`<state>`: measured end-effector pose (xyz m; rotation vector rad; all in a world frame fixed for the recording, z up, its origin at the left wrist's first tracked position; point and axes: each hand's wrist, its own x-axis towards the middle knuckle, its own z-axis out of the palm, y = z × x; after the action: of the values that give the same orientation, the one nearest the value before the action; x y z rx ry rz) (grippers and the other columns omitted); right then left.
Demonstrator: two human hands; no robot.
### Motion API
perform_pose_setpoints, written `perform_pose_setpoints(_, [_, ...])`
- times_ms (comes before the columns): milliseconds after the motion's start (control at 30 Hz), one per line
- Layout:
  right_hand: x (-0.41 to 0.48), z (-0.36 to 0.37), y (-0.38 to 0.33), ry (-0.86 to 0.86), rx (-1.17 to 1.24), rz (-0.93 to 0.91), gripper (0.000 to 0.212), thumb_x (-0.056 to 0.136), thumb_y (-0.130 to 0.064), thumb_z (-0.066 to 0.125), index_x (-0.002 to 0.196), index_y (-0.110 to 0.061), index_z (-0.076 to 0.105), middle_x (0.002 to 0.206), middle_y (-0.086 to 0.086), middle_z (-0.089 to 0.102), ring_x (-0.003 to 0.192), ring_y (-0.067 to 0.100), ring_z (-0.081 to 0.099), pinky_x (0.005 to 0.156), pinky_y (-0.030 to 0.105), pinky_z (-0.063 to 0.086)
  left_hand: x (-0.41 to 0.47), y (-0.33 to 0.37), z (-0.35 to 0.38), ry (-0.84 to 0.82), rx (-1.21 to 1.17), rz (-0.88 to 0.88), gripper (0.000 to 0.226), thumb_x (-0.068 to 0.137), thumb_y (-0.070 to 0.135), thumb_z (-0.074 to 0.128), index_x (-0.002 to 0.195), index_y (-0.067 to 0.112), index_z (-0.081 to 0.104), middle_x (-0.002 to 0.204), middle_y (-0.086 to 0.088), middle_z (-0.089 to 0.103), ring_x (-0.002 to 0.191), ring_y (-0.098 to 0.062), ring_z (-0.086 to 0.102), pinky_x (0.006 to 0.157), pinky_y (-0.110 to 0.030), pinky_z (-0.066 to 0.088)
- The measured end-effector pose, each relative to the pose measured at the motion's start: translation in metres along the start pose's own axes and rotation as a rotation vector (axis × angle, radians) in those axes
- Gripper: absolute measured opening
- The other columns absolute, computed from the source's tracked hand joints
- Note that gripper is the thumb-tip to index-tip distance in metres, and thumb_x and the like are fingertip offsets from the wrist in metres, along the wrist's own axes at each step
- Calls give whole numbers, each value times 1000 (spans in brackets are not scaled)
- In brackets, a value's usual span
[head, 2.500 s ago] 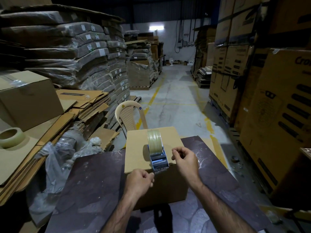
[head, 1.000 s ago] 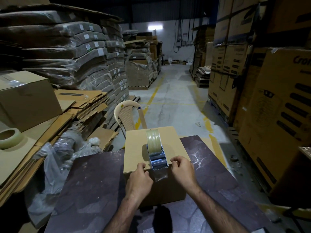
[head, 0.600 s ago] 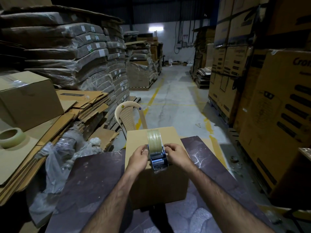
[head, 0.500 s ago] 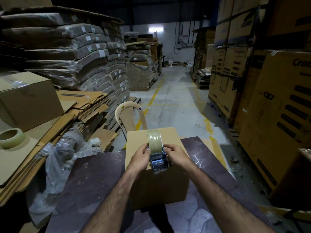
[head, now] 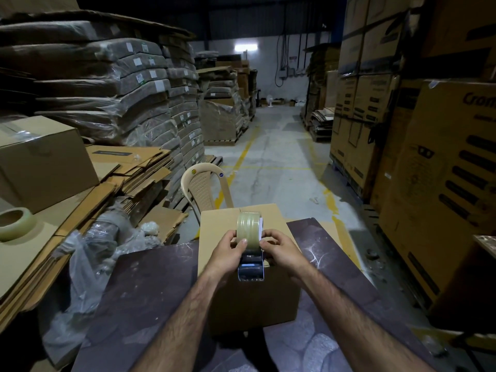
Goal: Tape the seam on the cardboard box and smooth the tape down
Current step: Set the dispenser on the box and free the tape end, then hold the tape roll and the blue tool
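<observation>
At the lower centre of the frame, your two forearms run up to the dispenser, which sits on the near edge of the box. Your left hand and right hand both close on it from either side, thumbs and fingers pinching around the tape roll and the frame just under it. That is a sound hold: the dispenser is stiff, probably light, and its toothed mouth at the near end is the one part to keep your fingers off.

The tape itself is thin, glossy and clingy; judge it likely to fold on itself if slack forms, so keep it taut as you pull. The box looks like plain corrugated board, probably light and empty enough to slide on the dark table, so brace it or press down as you draw.

Beyond the roll, mid-frame, the seam runs away from you along the box top; whether tape covers it yet is hard to tell. Further up stands a plastic chair, and at the left edge a spare roll lies on flat cardboard.
</observation>
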<state>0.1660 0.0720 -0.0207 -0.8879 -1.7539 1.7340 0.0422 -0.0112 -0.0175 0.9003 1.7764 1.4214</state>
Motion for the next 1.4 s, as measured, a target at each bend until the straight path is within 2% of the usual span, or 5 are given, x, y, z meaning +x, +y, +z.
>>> perform_pose_setpoints(333, [-20,-26,2,227,-108,-218,12,78,-30,74,85,-35,65,113,12,50,102,18,57,80,19,50,-19,0,24,-161,-370,26,24,101,14,43,120,20,56,108,-8,70,96,-23,68,69,-30,50])
perform_pose_setpoints(633, [-56,-80,7,179,187,48,62,67,-41,84,113,-9,58,88,7,71,77,23,70,64,39,58,-32,-14,82,-352,-740,-77,30,94,16,51,122,16,62,112,-13,66,68,-13,41,72,-29,35])
perform_pose_setpoints(800, [-75,-112,26,201,280,106,62,64,-44,85,113,-13,64,103,21,71,92,36,68,77,48,57,-42,-12,115,-440,-543,-97,27,99,18,46,123,21,59,116,-5,70,95,-21,67,83,-37,48])
perform_pose_setpoints(1133, [-97,-167,79,355,189,147,66,56,-40,91,109,-11,65,99,18,73,90,39,70,82,55,56,-40,-33,170,-374,-284,-360,34,92,49,54,104,19,66,82,7,70,75,-9,61,65,-24,47])
perform_pose_setpoints(1400, [-83,-179,142,384,207,341,51,72,-15,83,111,0,53,89,14,70,65,19,68,58,30,54,-20,-87,201,-230,-401,-610,30,90,23,65,110,1,66,85,-10,75,73,-18,71,59,-24,56])
